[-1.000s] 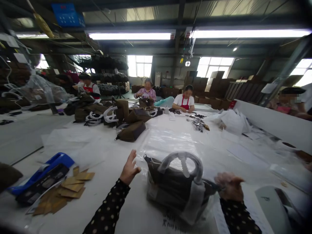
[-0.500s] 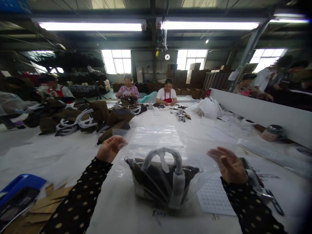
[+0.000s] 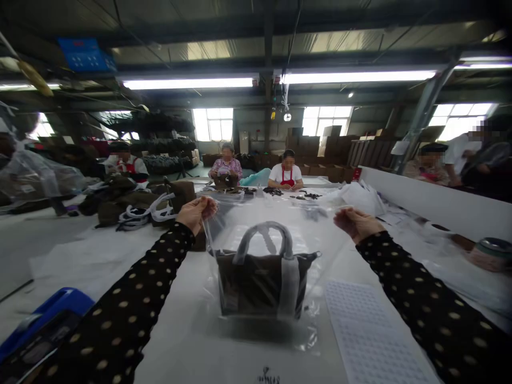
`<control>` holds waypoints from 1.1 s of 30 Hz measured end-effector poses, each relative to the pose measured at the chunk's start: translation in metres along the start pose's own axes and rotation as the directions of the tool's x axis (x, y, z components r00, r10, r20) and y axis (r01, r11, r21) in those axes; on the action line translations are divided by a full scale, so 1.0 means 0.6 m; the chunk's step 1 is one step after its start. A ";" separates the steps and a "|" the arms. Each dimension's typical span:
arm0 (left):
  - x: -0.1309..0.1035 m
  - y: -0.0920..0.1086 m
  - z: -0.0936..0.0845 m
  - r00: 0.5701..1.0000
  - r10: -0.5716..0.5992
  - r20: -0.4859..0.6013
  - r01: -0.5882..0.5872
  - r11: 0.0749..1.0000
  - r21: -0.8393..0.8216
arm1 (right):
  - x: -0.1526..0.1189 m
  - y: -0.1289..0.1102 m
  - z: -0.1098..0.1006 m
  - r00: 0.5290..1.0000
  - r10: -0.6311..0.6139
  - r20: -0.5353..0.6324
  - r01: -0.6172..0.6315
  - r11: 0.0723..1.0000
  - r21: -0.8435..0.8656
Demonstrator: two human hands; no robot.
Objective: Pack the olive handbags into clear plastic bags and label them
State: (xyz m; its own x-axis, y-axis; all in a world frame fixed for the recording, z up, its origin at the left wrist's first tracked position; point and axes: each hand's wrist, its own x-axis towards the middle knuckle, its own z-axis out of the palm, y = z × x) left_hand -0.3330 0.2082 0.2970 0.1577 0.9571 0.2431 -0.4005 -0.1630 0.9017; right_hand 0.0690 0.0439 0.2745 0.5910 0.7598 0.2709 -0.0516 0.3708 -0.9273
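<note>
A clear plastic bag (image 3: 316,330) hangs stretched between my hands in the head view. Inside it stands a dark handbag (image 3: 248,285), upright, its handles and strap covered in pale wrapping. My left hand (image 3: 197,213) pinches the plastic bag's upper left corner. At the opposite upper corner, my right hand (image 3: 357,223) has its fingers closed on the plastic. Under the handbag lies the white tabletop (image 3: 192,341); whether the bag's bottom touches it I cannot tell.
A printed sheet (image 3: 364,325) lies right of the handbag. At lower left is a blue object (image 3: 66,304). Several dark bags (image 3: 116,208) are piled at left. A jar (image 3: 490,253) stands at right by a white partition (image 3: 432,208). Two people (image 3: 286,173) sit across the table.
Both hands have risen, and my right fingers have closed on the plastic. The handbag now stands straighter inside the stretched plastic bag. My view has tilted up.
</note>
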 end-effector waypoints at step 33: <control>-0.367 -0.246 -0.223 0.764 -0.278 0.582 -0.378 0.539 0.753 | -0.607 0.393 0.029 0.556 0.581 0.595 0.183 0.612 -0.769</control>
State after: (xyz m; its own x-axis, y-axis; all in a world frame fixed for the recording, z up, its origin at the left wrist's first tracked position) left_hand -0.4295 0.0539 0.0627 0.7575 0.6370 0.1433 0.4043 -0.6299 0.6631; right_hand -0.1723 -0.1360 -0.0381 -0.1801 0.9553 -0.2346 0.6960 -0.0447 -0.7166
